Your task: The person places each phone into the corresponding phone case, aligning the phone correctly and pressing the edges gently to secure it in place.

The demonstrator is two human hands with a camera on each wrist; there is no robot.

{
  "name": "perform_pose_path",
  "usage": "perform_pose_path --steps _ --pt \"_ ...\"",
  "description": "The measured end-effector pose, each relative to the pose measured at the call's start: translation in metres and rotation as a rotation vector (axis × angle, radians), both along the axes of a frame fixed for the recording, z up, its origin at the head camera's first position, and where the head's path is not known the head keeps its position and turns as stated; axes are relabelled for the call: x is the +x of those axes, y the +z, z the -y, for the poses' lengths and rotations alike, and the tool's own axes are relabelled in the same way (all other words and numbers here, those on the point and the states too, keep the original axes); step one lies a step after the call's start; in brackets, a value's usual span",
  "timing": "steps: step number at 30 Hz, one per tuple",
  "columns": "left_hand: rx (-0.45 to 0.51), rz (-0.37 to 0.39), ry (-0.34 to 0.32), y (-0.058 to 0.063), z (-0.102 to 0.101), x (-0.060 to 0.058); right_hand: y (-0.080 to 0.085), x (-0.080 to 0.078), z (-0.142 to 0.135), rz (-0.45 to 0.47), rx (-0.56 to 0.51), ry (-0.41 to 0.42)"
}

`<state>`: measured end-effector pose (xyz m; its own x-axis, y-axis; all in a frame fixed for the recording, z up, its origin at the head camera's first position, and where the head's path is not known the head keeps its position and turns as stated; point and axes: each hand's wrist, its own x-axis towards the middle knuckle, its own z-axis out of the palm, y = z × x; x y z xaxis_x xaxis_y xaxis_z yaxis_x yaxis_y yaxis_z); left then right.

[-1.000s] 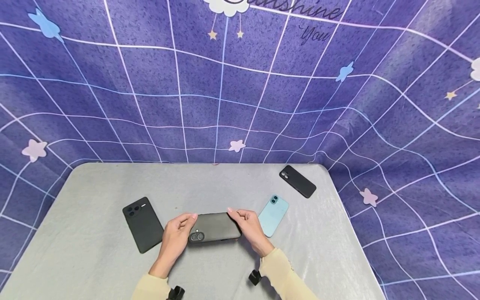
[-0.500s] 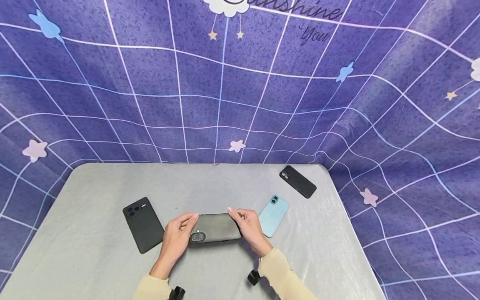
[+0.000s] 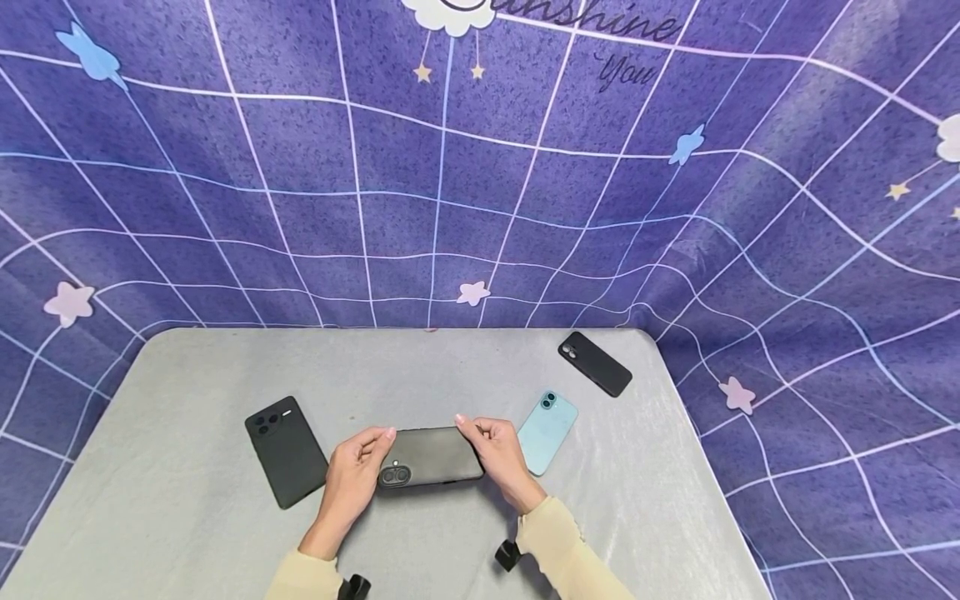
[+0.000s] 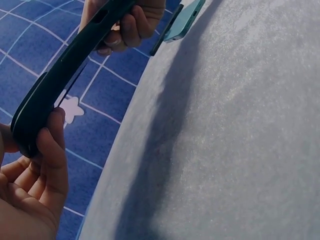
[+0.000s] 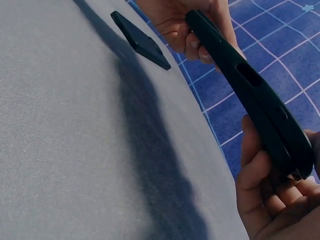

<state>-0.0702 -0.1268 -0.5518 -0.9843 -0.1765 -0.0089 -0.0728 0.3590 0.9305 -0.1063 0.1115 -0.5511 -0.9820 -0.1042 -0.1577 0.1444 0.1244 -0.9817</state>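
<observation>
Both hands hold a black phone case (image 3: 438, 454) with a smoky see-through back, lengthwise above the table, camera end to the left. The left hand (image 3: 352, 471) grips the camera end, its thumb at the upper edge. At the other end the right hand (image 3: 501, 454) grips the corner, thumb along the upper edge and fingers underneath. In the left wrist view the case (image 4: 60, 75) shows its long side edge, with left fingers (image 4: 52, 150) curled beneath it. A slot and a small button show on the side of the case (image 5: 255, 90) in the right wrist view.
A light blue phone (image 3: 547, 433) lies beside the right hand, partly covered by it. Behind it lies a slim black phone case (image 3: 595, 363). Left of the left hand lies a matte black phone-shaped piece (image 3: 287, 454). A purple patterned curtain (image 3: 480, 208) borders the grey table (image 3: 187, 500).
The phone case has tilted very slightly, and the right wrist has shifted a little left. Both hands keep the same grip; the things on the table stay put.
</observation>
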Motion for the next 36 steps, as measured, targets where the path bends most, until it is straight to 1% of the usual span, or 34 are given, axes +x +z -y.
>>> perform_pose_path --steps 3,6,11,13,15,22,29,36 --pt "0.018 0.001 0.01 -0.001 0.0 0.0 0.0 -0.001 -0.002 0.012 -0.032 0.025" --pt "0.037 0.005 0.022 -0.001 0.001 -0.001 0.001 -0.001 -0.005 0.03 -0.073 0.071" --pt "0.075 0.028 0.026 -0.002 0.004 -0.001 -0.002 -0.003 -0.011 0.096 -0.19 0.164" --pt "0.088 0.036 0.024 -0.002 0.004 -0.002 -0.003 -0.004 -0.013 0.12 -0.231 0.188" --pt "0.101 0.04 0.021 -0.002 0.005 -0.002 -0.002 -0.005 -0.014 0.128 -0.248 0.201" --pt "0.134 0.044 0.009 -0.003 0.006 -0.003 -0.003 -0.005 -0.015 0.114 -0.241 0.203" --pt "0.123 0.025 0.008 -0.003 0.006 -0.002 -0.003 -0.005 -0.015 0.109 -0.255 0.197" --pt "0.129 0.033 -0.002 -0.002 0.006 -0.001 -0.001 -0.005 -0.015 0.108 -0.241 0.189"
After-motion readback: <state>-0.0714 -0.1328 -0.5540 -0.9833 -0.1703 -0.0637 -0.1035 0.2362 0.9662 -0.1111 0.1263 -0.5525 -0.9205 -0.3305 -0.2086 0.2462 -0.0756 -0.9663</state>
